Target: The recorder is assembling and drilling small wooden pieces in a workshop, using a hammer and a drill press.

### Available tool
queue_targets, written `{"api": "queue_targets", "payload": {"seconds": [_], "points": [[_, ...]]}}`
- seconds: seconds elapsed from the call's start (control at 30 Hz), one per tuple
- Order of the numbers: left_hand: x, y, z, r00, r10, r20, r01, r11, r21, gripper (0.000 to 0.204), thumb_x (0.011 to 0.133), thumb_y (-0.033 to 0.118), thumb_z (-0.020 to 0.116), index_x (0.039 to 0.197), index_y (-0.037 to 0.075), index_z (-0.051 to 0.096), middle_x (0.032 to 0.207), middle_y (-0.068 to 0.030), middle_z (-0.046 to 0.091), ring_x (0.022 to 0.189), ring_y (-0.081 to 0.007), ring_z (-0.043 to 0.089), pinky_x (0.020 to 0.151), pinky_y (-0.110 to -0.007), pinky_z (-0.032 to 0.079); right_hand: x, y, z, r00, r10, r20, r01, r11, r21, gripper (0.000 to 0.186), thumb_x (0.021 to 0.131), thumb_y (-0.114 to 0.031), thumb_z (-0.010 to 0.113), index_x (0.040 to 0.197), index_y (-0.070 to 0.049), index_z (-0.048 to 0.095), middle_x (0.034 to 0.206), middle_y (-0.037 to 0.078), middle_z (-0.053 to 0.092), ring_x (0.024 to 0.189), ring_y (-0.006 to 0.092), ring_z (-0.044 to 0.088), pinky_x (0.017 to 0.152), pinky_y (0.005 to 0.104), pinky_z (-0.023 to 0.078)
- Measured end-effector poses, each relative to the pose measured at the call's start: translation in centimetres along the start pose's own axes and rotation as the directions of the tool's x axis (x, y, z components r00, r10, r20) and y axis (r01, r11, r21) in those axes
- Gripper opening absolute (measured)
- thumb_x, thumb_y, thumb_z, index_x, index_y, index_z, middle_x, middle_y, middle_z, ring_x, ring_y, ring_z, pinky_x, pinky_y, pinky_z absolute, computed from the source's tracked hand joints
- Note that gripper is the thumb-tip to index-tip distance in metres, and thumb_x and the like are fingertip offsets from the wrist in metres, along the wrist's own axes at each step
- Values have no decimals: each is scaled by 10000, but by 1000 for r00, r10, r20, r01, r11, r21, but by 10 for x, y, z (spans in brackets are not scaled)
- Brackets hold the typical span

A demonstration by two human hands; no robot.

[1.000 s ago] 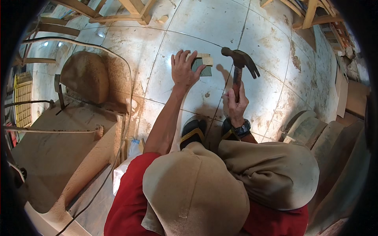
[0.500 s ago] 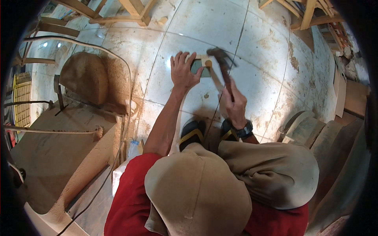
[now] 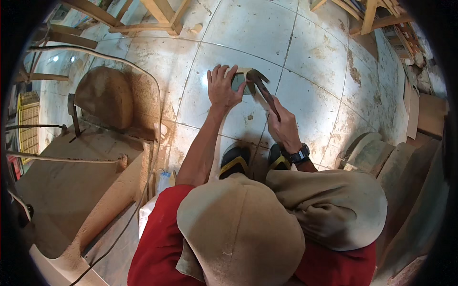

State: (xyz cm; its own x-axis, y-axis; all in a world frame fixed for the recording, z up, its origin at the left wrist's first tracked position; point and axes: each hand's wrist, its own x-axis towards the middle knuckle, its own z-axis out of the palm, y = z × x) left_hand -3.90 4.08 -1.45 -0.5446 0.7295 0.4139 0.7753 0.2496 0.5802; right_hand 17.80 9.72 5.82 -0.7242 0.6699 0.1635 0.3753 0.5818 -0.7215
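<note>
On the floor in front of me lies a small light-wood frame [image 3: 244,70] with a grey-green inside. My left hand [image 3: 223,89] steadies it from the left, fingers spread along its edge and thumb across its near part. My right hand [image 3: 283,123] is wrapped round the handle of a dark claw hammer [image 3: 265,93]. The hammer's head is at the frame's right corner, close to my left thumb, and covers that corner. Whether it touches the wood I cannot tell.
Dusty white floor tiles [image 3: 243,35] surround the work. To the left stand a sawdust-covered machine [image 3: 86,157] and a hanging cable [image 3: 155,90]. Wooden frames [image 3: 164,16] stand at the back, curved boards [image 3: 381,159] lie at right, and my shoes [image 3: 235,159] are near.
The hammer head has come down and left onto the frame's right corner, hiding the round yellowish spot seen there before. My left hand has stayed in place.
</note>
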Motion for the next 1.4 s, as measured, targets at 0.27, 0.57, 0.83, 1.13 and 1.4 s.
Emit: {"api": "queue_targets", "payload": {"seconds": [0.27,0.57,0.83,1.13,1.4], "points": [[19,13,-15,978,110,175,-149,962,228,615,706,437,772,1226,154,602,1273,-76,538,1271,-315,432,1070,-613,259,-29,15,-21,798,603,-2,-431,572,698,423,997,-224,523,1371,-27,492,648,65,594,448,95,517,389,251,425],[44,1,10,866,253,431,-252,966,-60,343,732,395,767,995,178,728,1049,-8,638,964,-212,581,849,-376,444,-42,90,-50,699,708,102,-536,424,730,453,999,-272,514,1377,-25,477,624,80,572,392,85,442,336,233,356],[40,11,8,894,157,420,-182,983,19,361,698,387,789,995,190,729,970,-5,616,954,-202,572,830,-372,438,-46,88,-45,688,721,81,-552,448,703,482,1002,-285,518,1403,-25,454,618,65,564,387,83,439,334,227,350],[42,12,15,880,176,440,-153,984,-89,371,708,345,801,1029,175,725,1057,21,632,1014,-208,568,856,-389,439,-47,91,-52,680,729,82,-574,460,677,496,1000,-286,526,1419,-35,438,607,53,555,381,90,445,337,236,359],[57,18,11,792,62,608,-77,997,-1,380,703,352,812,1068,306,720,1151,-42,600,1083,-271,559,900,-401,447,-45,98,-61,679,720,143,-556,377,740,501,989,-291,542,1414,-44,447,592,45,534,371,94,436,336,241,348]]}}
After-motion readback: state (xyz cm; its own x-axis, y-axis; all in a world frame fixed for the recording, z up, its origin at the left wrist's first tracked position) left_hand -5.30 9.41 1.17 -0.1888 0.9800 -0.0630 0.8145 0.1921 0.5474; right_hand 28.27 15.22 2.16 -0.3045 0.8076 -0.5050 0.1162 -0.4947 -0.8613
